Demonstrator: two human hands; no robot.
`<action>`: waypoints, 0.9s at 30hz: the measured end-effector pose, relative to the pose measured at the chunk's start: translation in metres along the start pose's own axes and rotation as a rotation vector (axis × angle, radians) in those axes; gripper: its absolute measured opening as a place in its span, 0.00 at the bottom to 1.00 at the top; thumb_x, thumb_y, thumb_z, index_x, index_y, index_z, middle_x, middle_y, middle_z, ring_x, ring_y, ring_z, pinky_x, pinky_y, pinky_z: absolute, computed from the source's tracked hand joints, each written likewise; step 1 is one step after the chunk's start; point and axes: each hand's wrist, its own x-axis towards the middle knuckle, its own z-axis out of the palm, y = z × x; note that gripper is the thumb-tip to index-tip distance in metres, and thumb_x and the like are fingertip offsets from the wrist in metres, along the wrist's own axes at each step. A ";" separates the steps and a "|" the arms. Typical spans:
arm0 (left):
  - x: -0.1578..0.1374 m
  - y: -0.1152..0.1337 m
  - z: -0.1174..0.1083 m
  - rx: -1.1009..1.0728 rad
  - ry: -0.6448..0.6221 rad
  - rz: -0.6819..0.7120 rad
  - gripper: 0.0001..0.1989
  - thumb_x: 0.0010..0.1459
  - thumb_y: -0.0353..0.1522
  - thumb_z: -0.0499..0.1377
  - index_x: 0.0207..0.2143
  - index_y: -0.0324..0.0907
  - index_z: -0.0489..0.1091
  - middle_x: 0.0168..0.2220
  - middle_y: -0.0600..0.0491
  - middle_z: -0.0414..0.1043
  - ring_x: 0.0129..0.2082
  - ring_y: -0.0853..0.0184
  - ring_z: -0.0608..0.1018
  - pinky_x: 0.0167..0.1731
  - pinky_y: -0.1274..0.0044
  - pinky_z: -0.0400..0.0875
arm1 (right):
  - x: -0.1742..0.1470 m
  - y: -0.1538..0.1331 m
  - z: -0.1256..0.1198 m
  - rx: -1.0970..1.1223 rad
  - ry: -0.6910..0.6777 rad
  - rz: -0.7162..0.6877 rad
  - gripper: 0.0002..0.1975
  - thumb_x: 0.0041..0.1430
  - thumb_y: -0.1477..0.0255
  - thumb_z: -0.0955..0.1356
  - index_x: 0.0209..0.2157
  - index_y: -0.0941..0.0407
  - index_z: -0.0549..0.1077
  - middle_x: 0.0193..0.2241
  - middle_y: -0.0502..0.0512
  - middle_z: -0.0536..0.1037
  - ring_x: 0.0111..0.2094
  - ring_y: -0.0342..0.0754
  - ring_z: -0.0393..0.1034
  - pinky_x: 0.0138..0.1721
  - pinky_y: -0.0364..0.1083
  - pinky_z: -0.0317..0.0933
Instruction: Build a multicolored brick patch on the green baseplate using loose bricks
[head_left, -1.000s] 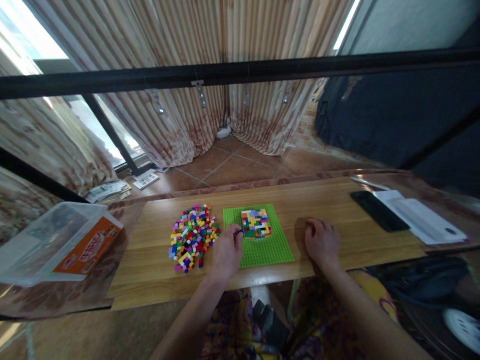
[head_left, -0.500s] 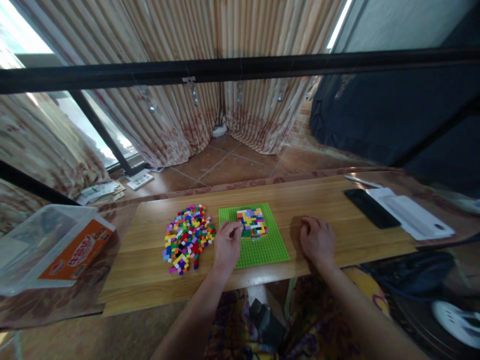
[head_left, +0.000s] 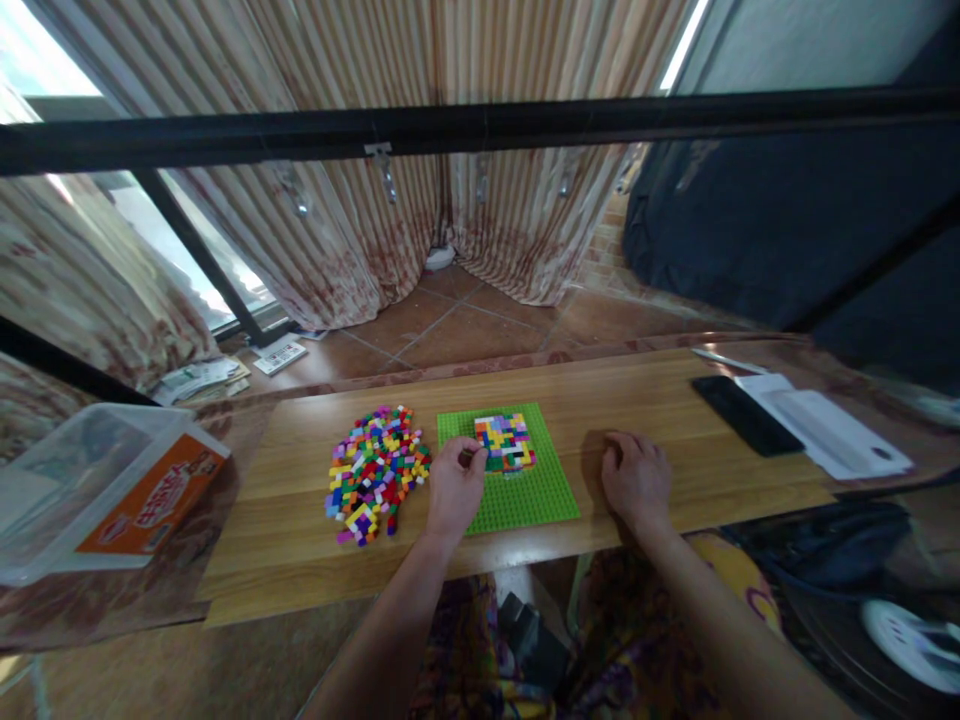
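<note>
My left hand (head_left: 456, 487) reaches over the left side of a green studded baseplate (head_left: 525, 508). Its thumb and forefinger are pinched together at the near left edge of a multicoloured patch of small building bricks (head_left: 504, 440) on that plate. Whatever lies between those fingertips is too small to make out. Left of this hand, a loose heap of small bricks (head_left: 379, 470) in many colours is spread on the table. My right hand (head_left: 636, 482) rests on the wood right of the baseplate, fingers loosely curled, thumb a little apart, holding nothing visible.
The wooden table (head_left: 262, 540) carries a black phone (head_left: 746, 415) and a white flat object (head_left: 832, 430) at its right end. A clear plastic box (head_left: 97, 490) with an orange label stands off its left end. A dark metal bar (head_left: 480, 128) crosses beyond the table.
My left fingertips have shifted slightly and curled more at the edge of the brick patch. My right hand stays in place. The view has tilted very slightly.
</note>
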 end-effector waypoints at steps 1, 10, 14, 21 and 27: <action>0.001 0.001 -0.001 -0.003 -0.013 -0.020 0.03 0.54 0.29 0.58 0.28 0.40 0.71 0.26 0.56 0.72 0.26 0.71 0.73 0.29 0.80 0.66 | 0.000 0.000 0.000 -0.001 0.000 -0.001 0.15 0.59 0.72 0.61 0.42 0.58 0.75 0.43 0.61 0.77 0.42 0.54 0.65 0.44 0.51 0.56; 0.009 0.003 0.000 -0.027 -0.045 -0.114 0.04 0.51 0.28 0.59 0.24 0.39 0.72 0.23 0.56 0.72 0.24 0.71 0.73 0.27 0.80 0.64 | -0.001 -0.001 0.000 -0.006 0.006 -0.003 0.14 0.59 0.73 0.61 0.42 0.58 0.75 0.43 0.61 0.77 0.42 0.54 0.65 0.44 0.51 0.56; 0.011 0.005 0.001 -0.055 -0.045 -0.109 0.05 0.50 0.27 0.59 0.22 0.39 0.71 0.21 0.57 0.71 0.23 0.71 0.72 0.26 0.80 0.64 | -0.002 -0.001 -0.001 -0.022 0.010 -0.021 0.15 0.59 0.72 0.60 0.41 0.58 0.75 0.42 0.61 0.77 0.41 0.53 0.65 0.42 0.50 0.56; -0.009 0.003 -0.014 -0.057 0.020 -0.057 0.07 0.56 0.30 0.56 0.30 0.40 0.74 0.27 0.54 0.75 0.28 0.70 0.75 0.31 0.79 0.67 | -0.002 0.006 0.003 -0.084 0.013 -0.069 0.16 0.59 0.71 0.60 0.41 0.59 0.76 0.40 0.63 0.77 0.39 0.55 0.67 0.42 0.51 0.58; -0.069 -0.013 -0.070 0.145 -0.009 0.083 0.06 0.58 0.29 0.54 0.33 0.41 0.72 0.32 0.52 0.74 0.33 0.68 0.76 0.35 0.77 0.69 | -0.001 0.011 0.004 -0.088 -0.011 -0.084 0.18 0.59 0.69 0.59 0.42 0.60 0.77 0.39 0.64 0.78 0.38 0.56 0.68 0.41 0.52 0.58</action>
